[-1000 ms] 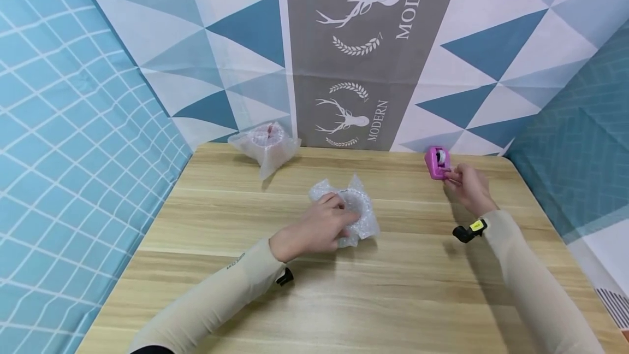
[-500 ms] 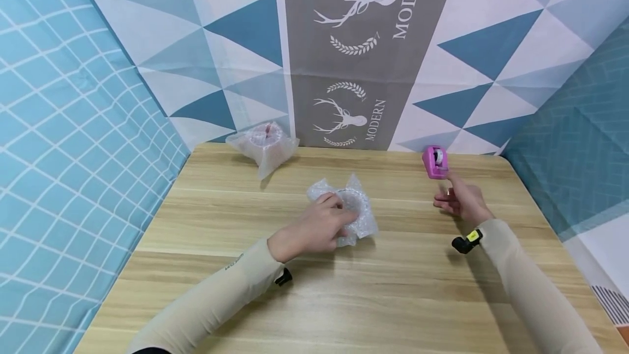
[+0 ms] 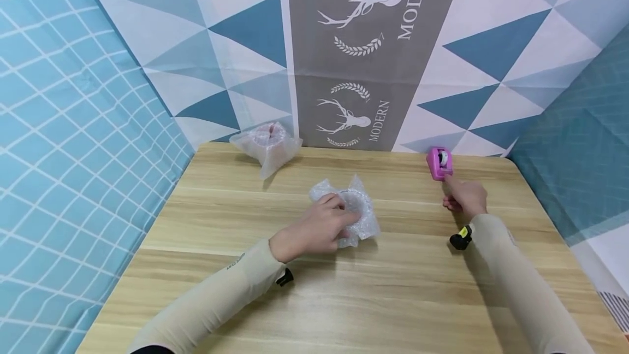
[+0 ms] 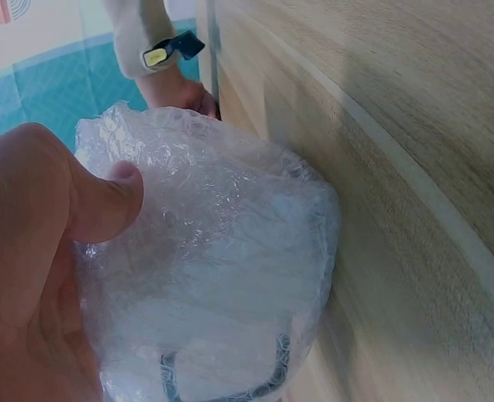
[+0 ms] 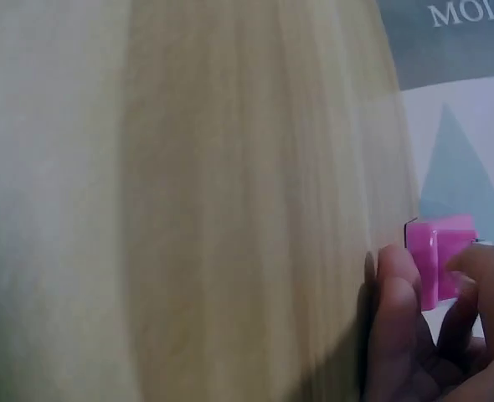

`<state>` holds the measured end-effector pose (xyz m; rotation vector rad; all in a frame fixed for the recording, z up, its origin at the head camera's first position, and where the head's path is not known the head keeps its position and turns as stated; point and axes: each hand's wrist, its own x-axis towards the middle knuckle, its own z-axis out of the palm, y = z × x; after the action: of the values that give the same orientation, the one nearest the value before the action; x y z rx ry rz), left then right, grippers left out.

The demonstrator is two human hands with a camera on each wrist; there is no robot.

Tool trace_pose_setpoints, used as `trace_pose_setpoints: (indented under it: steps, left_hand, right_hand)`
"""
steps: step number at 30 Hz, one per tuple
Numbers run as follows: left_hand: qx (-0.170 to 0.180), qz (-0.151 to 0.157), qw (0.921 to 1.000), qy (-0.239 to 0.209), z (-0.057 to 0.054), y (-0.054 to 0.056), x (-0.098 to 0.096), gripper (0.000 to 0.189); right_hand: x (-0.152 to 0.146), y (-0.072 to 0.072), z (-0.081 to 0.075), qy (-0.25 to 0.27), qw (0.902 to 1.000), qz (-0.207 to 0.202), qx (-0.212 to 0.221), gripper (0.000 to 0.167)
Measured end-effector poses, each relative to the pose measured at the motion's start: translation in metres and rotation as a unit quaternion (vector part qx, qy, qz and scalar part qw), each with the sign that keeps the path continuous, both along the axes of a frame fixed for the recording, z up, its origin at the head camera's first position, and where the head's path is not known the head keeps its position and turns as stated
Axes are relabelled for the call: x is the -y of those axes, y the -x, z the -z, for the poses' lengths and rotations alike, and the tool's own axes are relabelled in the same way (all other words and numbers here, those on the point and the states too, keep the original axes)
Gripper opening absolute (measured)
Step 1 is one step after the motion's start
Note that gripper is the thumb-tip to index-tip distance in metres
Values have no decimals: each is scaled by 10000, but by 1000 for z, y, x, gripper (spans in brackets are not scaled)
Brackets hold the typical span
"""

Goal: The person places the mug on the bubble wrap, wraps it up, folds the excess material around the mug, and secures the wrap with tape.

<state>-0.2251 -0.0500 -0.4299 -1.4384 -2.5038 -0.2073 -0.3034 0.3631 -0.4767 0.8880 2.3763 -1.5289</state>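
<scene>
In the head view my left hand (image 3: 316, 225) grips a bubble-wrapped bundle (image 3: 361, 213) at mid-table. The left wrist view shows the thumb pressed on the clear wrap (image 4: 222, 218), its corners folded up. A pale rounded thing with a dark outline shows faintly through the wrap. My right hand (image 3: 467, 196) is at the back right, its index fingertip right at the front end of a pink tape dispenser (image 3: 439, 163). Up close, the right wrist view has the fingers (image 5: 398, 306) bent beside the dispenser; I cannot tell whether they pinch tape.
Another bubble-wrapped bundle (image 3: 267, 146), with something reddish inside, stands at the table's back left. The wooden table (image 3: 344, 299) ends at a patterned cloth backdrop (image 3: 344, 59). Blue cloth (image 3: 88, 141) hangs along the left side.
My right hand has shifted at the dispenser's front: fingers and thumb were together there, now the index finger reaches to it and the others are tucked lower. The left hand stays put.
</scene>
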Motion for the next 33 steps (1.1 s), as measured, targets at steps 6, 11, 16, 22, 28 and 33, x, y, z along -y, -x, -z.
trace_pose_setpoints:
  steps: [6, 11, 16, 22, 28, 33]
  left_hand:
    - [-29, 98, 9999, -101, 0, 0, -2, 21]
    - [7, 123, 9998, -139, -1, -1, 0, 27]
    - [-109, 150, 9995, -254, 0, 2, 0, 30]
    - [-146, 200, 9992, -323, -1, 3, -2, 28]
    - [-140, 239, 9991, -314, -3, 3, 0, 23]
    - [-115, 203, 9995, -228, -3, 3, 1, 22]
  right_hand:
    - [2, -6, 1, -215, 9995, -189, -138, 33]
    - [30, -25, -9, -518, 9886, -1239, -678, 63]
    - [77, -47, -29, -850, 9512, -2547, -1519, 54]
    - [122, -80, -48, -631, 8643, -3883, -3135, 19]
    - [146, -103, -58, 88, 7621, -5014, -4096, 27]
    - [152, -107, -54, 70, 7229, -5351, -4370, 30]
